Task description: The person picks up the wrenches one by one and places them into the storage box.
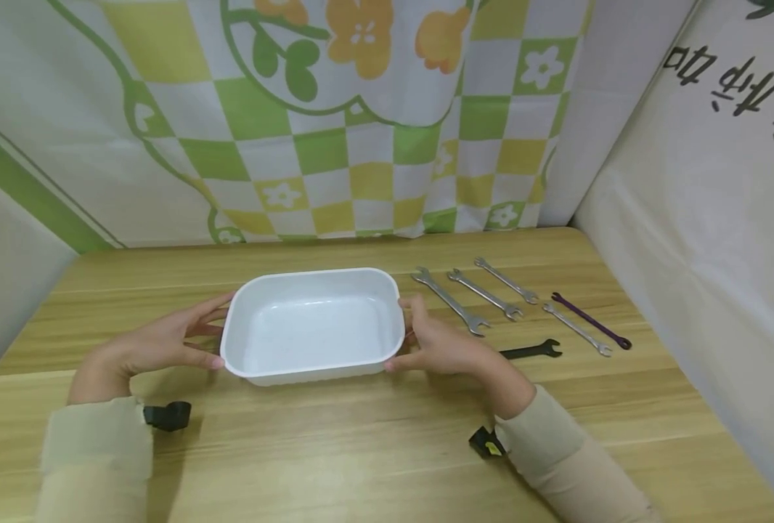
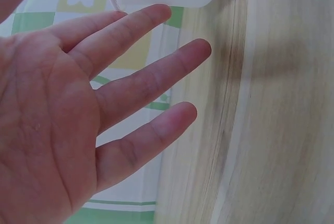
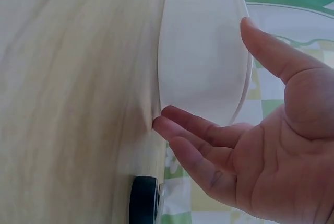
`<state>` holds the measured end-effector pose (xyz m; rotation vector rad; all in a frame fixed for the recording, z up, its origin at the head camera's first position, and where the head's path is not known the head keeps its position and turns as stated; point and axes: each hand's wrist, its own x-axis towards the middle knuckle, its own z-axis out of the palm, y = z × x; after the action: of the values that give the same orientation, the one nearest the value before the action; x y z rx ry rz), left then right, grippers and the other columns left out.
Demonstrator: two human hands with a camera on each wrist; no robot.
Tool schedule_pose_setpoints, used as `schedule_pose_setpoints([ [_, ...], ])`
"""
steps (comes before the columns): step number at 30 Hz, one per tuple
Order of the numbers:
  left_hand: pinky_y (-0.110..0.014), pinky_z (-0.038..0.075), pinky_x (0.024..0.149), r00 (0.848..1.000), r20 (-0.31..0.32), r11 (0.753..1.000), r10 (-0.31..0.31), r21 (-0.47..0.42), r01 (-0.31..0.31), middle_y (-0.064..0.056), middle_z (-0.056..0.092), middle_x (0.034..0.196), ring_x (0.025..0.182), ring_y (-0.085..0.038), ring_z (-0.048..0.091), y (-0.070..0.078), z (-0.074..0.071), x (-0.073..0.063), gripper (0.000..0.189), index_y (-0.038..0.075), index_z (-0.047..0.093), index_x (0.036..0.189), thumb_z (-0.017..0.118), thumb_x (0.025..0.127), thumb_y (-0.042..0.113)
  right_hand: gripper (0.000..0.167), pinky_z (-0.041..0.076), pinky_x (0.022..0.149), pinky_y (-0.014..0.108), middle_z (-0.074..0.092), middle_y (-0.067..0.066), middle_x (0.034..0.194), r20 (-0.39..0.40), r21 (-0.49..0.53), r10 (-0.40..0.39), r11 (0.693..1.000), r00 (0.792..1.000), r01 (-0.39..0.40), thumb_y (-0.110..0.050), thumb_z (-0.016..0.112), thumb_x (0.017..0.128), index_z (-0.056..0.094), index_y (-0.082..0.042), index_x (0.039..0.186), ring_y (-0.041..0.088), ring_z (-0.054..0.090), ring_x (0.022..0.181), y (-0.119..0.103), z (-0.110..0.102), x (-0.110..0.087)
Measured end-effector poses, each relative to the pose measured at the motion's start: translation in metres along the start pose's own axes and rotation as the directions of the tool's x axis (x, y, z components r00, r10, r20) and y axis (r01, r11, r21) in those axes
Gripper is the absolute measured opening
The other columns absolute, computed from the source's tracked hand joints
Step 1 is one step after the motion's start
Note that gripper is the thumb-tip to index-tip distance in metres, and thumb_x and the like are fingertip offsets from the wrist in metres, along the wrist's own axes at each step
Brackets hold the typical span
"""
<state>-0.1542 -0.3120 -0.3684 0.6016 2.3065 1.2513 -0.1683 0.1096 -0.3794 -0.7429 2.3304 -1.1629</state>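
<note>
A white rectangular plastic basin point(image 1: 315, 334) stands upright, with nothing inside it. At its left end is my left hand point(image 1: 171, 338), thumb and forefinger touching the rim. The left wrist view shows this hand's other fingers point(image 2: 151, 83) straight and spread, apart from the basin wall. My right hand point(image 1: 436, 338) is at the opposite end. In the right wrist view its thumb point(image 3: 271, 51) lies at the rim, and the loosely bent fingertips point(image 3: 169, 119) are low by the basin's wall point(image 3: 203, 51).
Several wrenches lie on the wooden table point(image 1: 335, 443) to the right: silver ones point(image 1: 452, 301), a purple one point(image 1: 589, 319) and a black one point(image 1: 534, 351) partly behind my right hand. A checkered curtain point(image 1: 374, 160) hangs at the table's back edge.
</note>
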Motion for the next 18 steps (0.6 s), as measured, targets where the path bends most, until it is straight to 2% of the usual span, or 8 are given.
schedule_pose_setpoints([
  [2, -0.036, 0.055, 0.081, 1.000, -0.003, 1.000, -0.004, 0.004, 0.004, -0.029, 0.025, 0.159, 0.134, -0.051, 0.042, -0.001, 0.000, 0.000, 0.101, 0.015, 0.007, 0.161, 0.075, 0.086, 0.007, 0.097, 0.042, 0.107, 0.050, 0.066, 0.018, 0.122, 0.000, 0.002, -0.007, 1.000, 1.000, 0.007, -0.022, 0.080, 0.085, 0.009, -0.004, 0.149, 0.029, 0.065, 0.113, 0.001, 0.000, 0.000],
  [4, -0.037, 0.054, 0.082, 1.000, -0.006, 1.000, -0.013, 0.005, 0.013, -0.028, 0.025, 0.159, 0.134, -0.032, 0.048, -0.001, -0.001, 0.000, 0.100, 0.016, 0.007, 0.161, 0.074, 0.087, 0.008, 0.097, 0.043, 0.106, 0.050, 0.066, 0.017, 0.120, 0.002, 0.001, -0.013, 1.000, 1.000, 0.013, -0.023, 0.080, 0.085, 0.009, -0.005, 0.149, 0.029, 0.066, 0.112, 0.001, -0.001, 0.000],
  [5, -0.038, 0.054, 0.083, 1.000, -0.005, 1.000, -0.009, 0.002, 0.009, -0.029, 0.024, 0.159, 0.135, -0.028, 0.048, 0.000, -0.002, 0.000, 0.100, 0.017, 0.007, 0.161, 0.074, 0.087, 0.008, 0.096, 0.042, 0.106, 0.051, 0.066, 0.017, 0.121, 0.012, 0.012, -0.019, 1.000, 1.000, 0.019, -0.022, 0.079, 0.086, 0.009, -0.005, 0.149, 0.029, 0.066, 0.113, 0.002, -0.001, 0.000],
  [9, -0.044, 0.052, 0.087, 1.000, -0.013, 1.000, -0.005, 0.000, 0.005, -0.028, 0.025, 0.159, 0.120, 0.012, 0.047, 0.003, -0.004, -0.003, 0.098, 0.016, 0.006, 0.161, 0.072, 0.089, 0.008, 0.096, 0.041, 0.107, 0.053, 0.063, 0.017, 0.128, 0.053, 0.052, -0.005, 0.999, 0.999, 0.002, -0.023, 0.078, 0.087, 0.009, -0.011, 0.152, 0.033, 0.063, 0.117, 0.004, -0.008, -0.003],
  [11, -0.046, 0.051, 0.089, 1.000, -0.028, 1.000, -0.008, 0.012, 0.008, -0.028, 0.026, 0.159, 0.128, 0.002, 0.049, 0.006, -0.006, -0.005, 0.097, 0.012, 0.006, 0.160, 0.072, 0.089, 0.008, 0.094, 0.041, 0.107, 0.053, 0.060, 0.018, 0.133, 0.070, 0.041, -0.007, 0.999, 0.997, 0.004, -0.024, 0.076, 0.089, 0.009, -0.013, 0.155, 0.035, 0.061, 0.120, 0.006, -0.015, -0.005],
  [13, -0.050, 0.051, 0.091, 0.998, -0.055, 0.999, -0.033, 0.038, 0.036, -0.027, 0.027, 0.159, 0.136, -0.019, 0.049, 0.009, -0.007, -0.006, 0.094, 0.010, 0.006, 0.160, 0.070, 0.091, 0.011, 0.091, 0.044, 0.104, 0.054, 0.059, 0.018, 0.135, 0.072, -0.010, -0.020, 1.000, 0.997, 0.020, -0.026, 0.075, 0.090, 0.014, -0.016, 0.157, 0.037, 0.058, 0.122, 0.008, -0.022, -0.009],
  [16, -0.063, 0.046, 0.096, 0.988, -0.129, 0.991, -0.089, 0.089, 0.101, -0.024, 0.026, 0.160, 0.141, -0.050, 0.035, 0.012, -0.008, -0.007, 0.086, 0.010, 0.008, 0.160, 0.065, 0.096, 0.021, 0.080, 0.045, 0.103, 0.054, 0.059, 0.017, 0.133, 0.090, -0.099, -0.084, 0.991, 0.992, 0.093, -0.024, 0.073, 0.092, 0.025, -0.017, 0.156, 0.036, 0.056, 0.124, 0.008, -0.034, -0.016],
  [18, -0.070, 0.040, 0.097, 0.972, -0.196, 0.982, -0.131, 0.112, 0.155, -0.023, 0.026, 0.161, 0.141, -0.055, 0.029, 0.012, -0.008, -0.007, 0.079, 0.010, 0.011, 0.160, 0.059, 0.100, 0.029, 0.071, 0.044, 0.103, 0.055, 0.060, 0.016, 0.132, 0.096, -0.146, -0.115, 0.981, 0.989, 0.128, -0.024, 0.072, 0.092, 0.035, -0.018, 0.153, 0.034, 0.056, 0.126, 0.008, -0.043, -0.023],
])
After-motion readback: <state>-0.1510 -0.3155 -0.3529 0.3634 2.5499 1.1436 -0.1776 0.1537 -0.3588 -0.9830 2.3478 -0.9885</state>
